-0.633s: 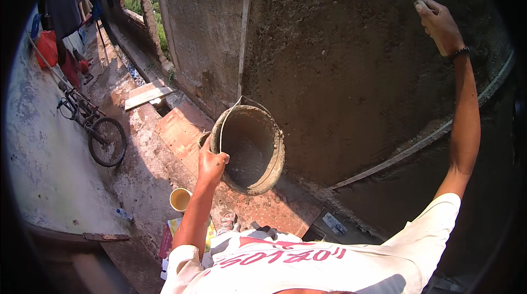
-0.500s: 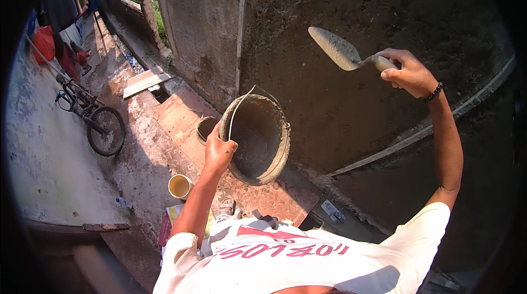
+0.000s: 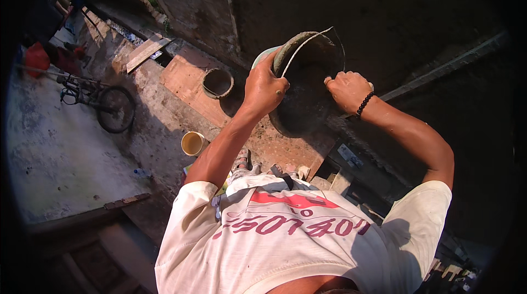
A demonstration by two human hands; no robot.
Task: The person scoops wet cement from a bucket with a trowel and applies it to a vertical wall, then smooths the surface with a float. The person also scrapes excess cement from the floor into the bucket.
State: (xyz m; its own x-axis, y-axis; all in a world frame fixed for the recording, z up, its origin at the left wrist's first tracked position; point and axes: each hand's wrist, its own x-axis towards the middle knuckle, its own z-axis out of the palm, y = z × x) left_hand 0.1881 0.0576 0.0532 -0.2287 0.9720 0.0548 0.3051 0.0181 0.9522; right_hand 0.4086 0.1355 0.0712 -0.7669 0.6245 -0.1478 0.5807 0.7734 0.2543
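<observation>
My left hand [image 3: 265,86] grips the rim of a mortar-crusted bucket [image 3: 304,37] with a wire handle, held up at chest level. Its inside is shadowed, and the contents are hard to make out. My right hand [image 3: 349,91] is closed on the trowel's handle [image 3: 370,86] at the bucket's right side; the blade is hidden, apparently down inside the bucket. Behind them rises a dark plastered wall [image 3: 417,14] with a pale batten [image 3: 439,69] across it.
A smaller crusted bucket [image 3: 218,95] stands near an orange board [image 3: 181,86]; a yellow pail [image 3: 193,143] stands below it. A bicycle [image 3: 115,108] leans along the pale left wall [image 3: 60,157]. Hanging cloths, a red bag [image 3: 37,59] and loose planks [image 3: 148,52] are farther up the narrow passage.
My right hand has come down and left from high on the wall with the trowel to the bucket. The bucket and my left hand now sit higher and farther right in the picture.
</observation>
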